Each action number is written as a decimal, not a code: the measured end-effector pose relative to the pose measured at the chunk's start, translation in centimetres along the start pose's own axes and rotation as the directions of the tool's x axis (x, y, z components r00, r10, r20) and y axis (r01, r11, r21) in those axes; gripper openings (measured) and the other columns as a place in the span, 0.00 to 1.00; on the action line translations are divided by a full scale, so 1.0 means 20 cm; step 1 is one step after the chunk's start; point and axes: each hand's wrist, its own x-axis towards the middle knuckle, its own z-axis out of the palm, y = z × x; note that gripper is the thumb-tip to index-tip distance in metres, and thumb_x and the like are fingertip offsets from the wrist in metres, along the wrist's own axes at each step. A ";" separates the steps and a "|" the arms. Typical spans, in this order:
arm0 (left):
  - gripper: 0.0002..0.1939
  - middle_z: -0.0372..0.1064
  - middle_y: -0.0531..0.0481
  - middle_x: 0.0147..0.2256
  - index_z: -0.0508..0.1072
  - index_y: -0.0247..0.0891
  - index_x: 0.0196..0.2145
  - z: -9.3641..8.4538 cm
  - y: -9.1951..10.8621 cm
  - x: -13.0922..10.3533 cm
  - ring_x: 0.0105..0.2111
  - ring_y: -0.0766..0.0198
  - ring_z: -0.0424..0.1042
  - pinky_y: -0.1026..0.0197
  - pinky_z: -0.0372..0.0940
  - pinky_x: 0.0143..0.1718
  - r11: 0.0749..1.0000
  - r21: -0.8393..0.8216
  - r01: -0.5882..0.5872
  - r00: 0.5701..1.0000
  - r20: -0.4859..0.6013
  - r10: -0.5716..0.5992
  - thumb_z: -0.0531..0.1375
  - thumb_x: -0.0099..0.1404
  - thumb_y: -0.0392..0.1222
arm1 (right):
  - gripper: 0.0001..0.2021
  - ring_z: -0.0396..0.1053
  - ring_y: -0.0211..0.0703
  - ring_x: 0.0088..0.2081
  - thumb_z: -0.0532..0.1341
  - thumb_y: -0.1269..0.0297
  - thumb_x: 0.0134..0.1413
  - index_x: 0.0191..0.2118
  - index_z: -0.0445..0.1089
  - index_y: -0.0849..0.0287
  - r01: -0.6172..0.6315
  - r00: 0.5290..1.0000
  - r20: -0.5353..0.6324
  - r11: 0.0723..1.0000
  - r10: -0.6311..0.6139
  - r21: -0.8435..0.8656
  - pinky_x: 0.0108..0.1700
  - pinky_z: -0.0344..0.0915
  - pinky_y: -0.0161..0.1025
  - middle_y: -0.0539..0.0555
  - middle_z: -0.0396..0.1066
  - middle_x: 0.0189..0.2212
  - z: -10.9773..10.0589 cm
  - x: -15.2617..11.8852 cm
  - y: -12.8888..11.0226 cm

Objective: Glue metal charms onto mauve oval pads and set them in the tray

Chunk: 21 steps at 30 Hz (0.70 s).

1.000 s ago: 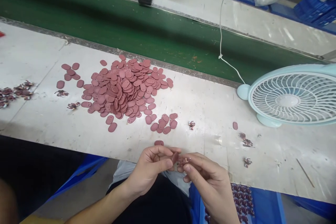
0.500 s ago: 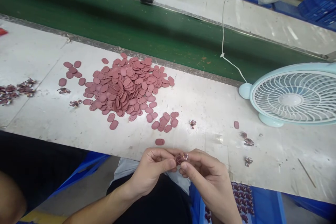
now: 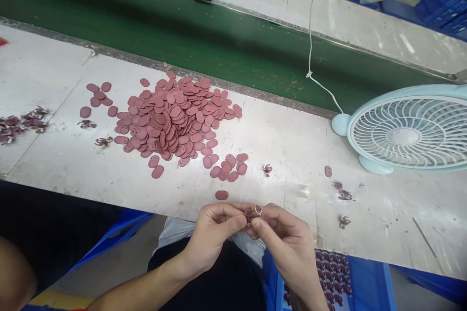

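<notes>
Between the fingertips of both hands is a small dark-red figurine (image 3: 251, 214) with a pale band, partly hidden by the fingers. My left hand (image 3: 213, 235) pinches its left side with thumb and forefinger. On its right side my right hand (image 3: 288, 238) grips it the same way. Just beyond the hands lies a single oval reddish disc (image 3: 222, 195) with small holes. A large heap of the same discs (image 3: 171, 121) covers the middle of the table. A similar small figurine (image 3: 267, 170) rests ahead of my right hand.
A light-blue fan (image 3: 403, 136) stands at the right, its white cord running up past the green conveyor belt (image 3: 255, 41). More figurines (image 3: 22, 124) are piled at the left. A blue tray (image 3: 372, 282) with rows of figurines sits below the table edge. Another person's arm (image 3: 14, 272) is at lower left.
Both hands stay on the figurine; it and the fingertips have shifted slightly up and to the right. The rest of the scene moves only slightly with the camera.
</notes>
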 end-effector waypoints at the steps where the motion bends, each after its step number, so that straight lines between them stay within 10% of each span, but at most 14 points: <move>1: 0.06 0.82 0.43 0.41 0.82 0.37 0.28 0.00 -0.01 0.00 0.32 0.60 0.78 0.56 0.73 0.38 1.000 0.011 -0.006 1.000 -0.012 0.006 0.68 0.63 0.38 | 0.05 0.75 0.37 0.31 0.68 0.63 0.60 0.41 0.79 0.53 0.002 1.000 -0.010 1.000 -0.002 0.013 0.35 0.74 0.33 0.50 0.77 0.30 0.00 0.00 0.01; 8: 0.06 0.75 0.43 0.57 0.84 0.44 0.39 -0.11 0.06 -0.02 0.55 0.47 0.74 0.50 0.68 0.56 0.908 0.405 -0.110 0.990 -0.037 0.136 0.69 0.62 0.41 | 0.06 0.77 0.42 0.28 0.70 0.60 0.57 0.41 0.81 0.52 0.010 0.989 -0.144 0.966 0.028 0.257 0.30 0.76 0.39 0.54 0.81 0.34 -0.09 -0.03 0.16; 12: 0.11 0.79 0.46 0.50 0.83 0.48 0.43 -0.27 0.22 -0.03 0.52 0.51 0.75 0.51 0.66 0.58 0.457 0.866 -0.202 0.932 0.026 0.363 0.68 0.62 0.37 | 0.08 0.72 0.41 0.21 0.74 0.57 0.49 0.36 0.82 0.50 0.033 0.923 -0.378 0.963 0.074 0.269 0.20 0.70 0.38 0.56 0.79 0.34 -0.33 -0.24 0.23; 18: 0.17 0.78 0.47 0.51 0.81 0.50 0.50 -0.39 0.21 0.04 0.52 0.49 0.73 0.51 0.63 0.58 0.027 0.942 -0.336 0.919 0.321 0.229 0.66 0.63 0.37 | 0.06 0.70 0.49 0.28 0.71 0.55 0.48 0.33 0.79 0.46 0.033 0.521 -0.853 0.999 -0.009 0.009 0.28 0.66 0.53 0.63 0.71 0.37 -0.66 -0.67 0.27; 21: 0.14 0.79 0.47 0.47 0.81 0.50 0.48 -0.37 0.18 0.09 0.50 0.50 0.73 0.52 0.62 0.57 -0.072 0.938 -0.339 0.912 0.346 0.218 0.65 0.64 0.41 | 0.05 0.66 0.43 0.27 0.68 0.56 0.52 0.36 0.78 0.45 0.034 0.402 -0.911 0.995 -0.096 -0.090 0.31 0.63 0.53 0.59 0.68 0.35 -0.82 -0.81 0.31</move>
